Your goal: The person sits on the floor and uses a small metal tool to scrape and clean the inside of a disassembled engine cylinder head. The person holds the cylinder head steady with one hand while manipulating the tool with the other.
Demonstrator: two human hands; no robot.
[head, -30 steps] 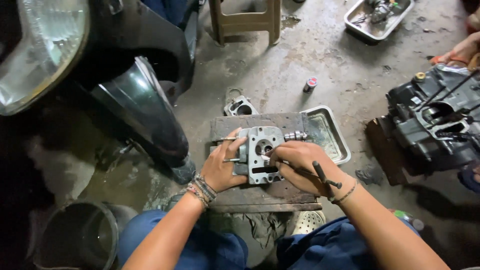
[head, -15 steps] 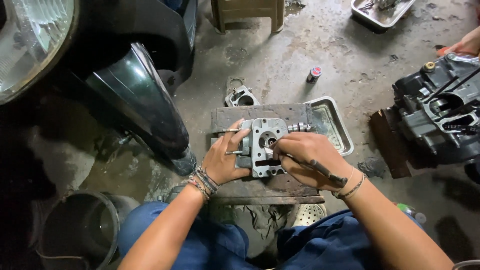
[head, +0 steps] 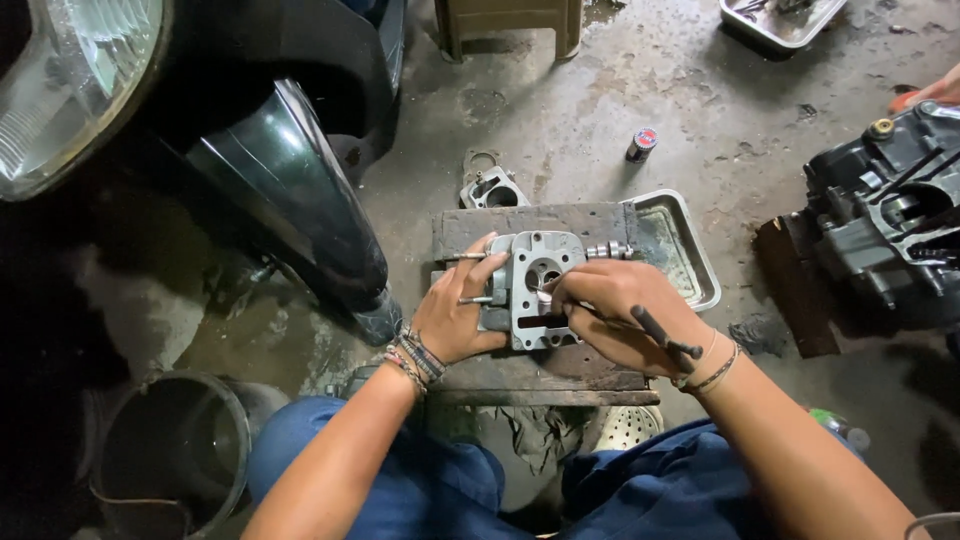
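A grey metal cylinder head (head: 537, 272) lies on a worn wooden board (head: 520, 370) on the concrete floor between my knees. My left hand (head: 458, 315) grips its left side, fingers among the studs. My right hand (head: 618, 315) rests on its right side and holds a thin dark tool (head: 640, 325), whose tip is at the round opening in the middle of the head.
A motorcycle front fender (head: 290, 190) and headlight (head: 70, 80) stand at left. An empty metal tray (head: 690, 250), a small engine part (head: 492, 188), a small can (head: 641, 144), a black engine block (head: 890, 230), a bucket (head: 170, 450) and a stool (head: 510, 20) lie around. Another person's hand (head: 935, 92) shows at right.
The view has shifted slightly; my right hand has drawn in closer over the cylinder head, with the tool tip at its central opening. My left hand keeps its grip.
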